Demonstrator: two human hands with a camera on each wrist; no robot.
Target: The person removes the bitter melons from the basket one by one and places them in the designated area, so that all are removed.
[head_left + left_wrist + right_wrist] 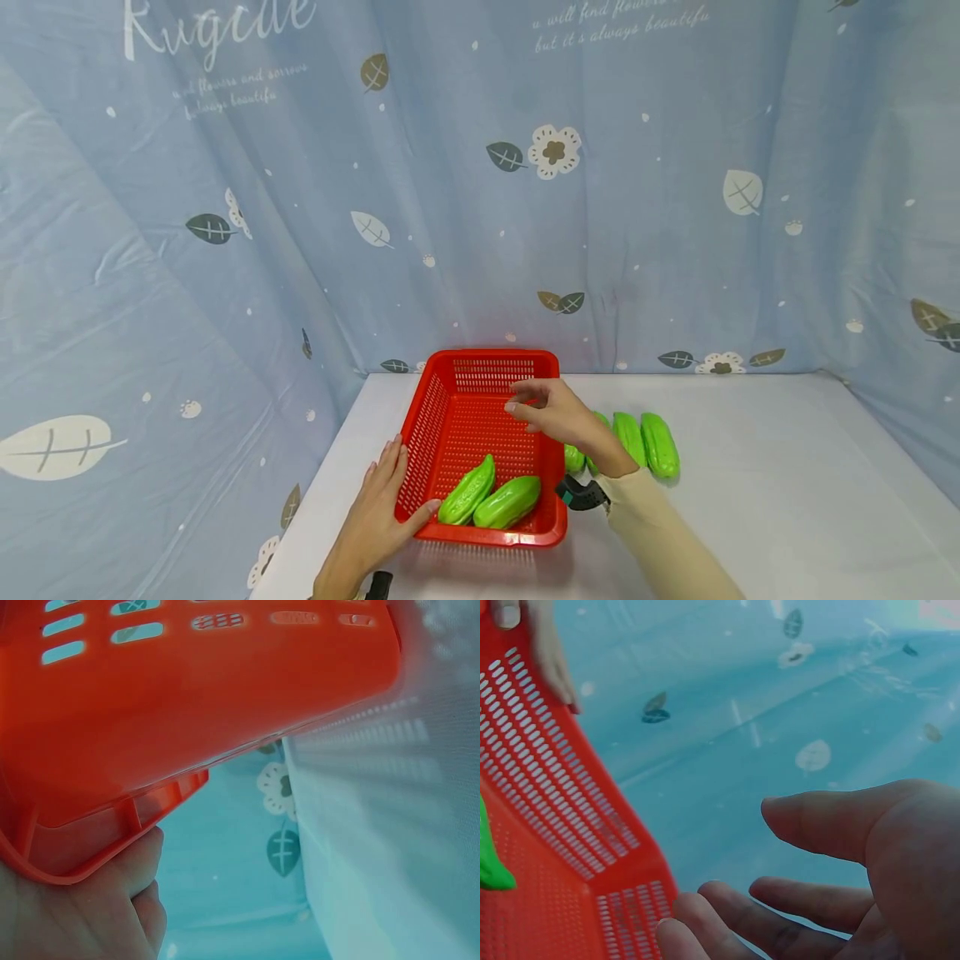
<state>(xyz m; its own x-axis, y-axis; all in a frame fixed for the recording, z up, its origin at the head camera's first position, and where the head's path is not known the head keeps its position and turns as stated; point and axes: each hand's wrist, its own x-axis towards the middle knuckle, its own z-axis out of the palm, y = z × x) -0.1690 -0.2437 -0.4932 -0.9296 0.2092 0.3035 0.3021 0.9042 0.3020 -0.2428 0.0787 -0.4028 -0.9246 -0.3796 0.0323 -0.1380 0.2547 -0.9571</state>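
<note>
Green gourds (508,502) — a pair — are contained in the near end of the red basket (480,425); further gourds (661,446) are set on the table (787,467) to its right. The basket's near-left rim is touched by the left hand (375,508), fingers extended — nothing is held by the right hand (551,408), thumb and fingers parted above.

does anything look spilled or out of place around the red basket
Nothing stands out: the red basket sits upright, two cucumber-like vegetables lie inside, and others lie beside it on the white table.
</note>
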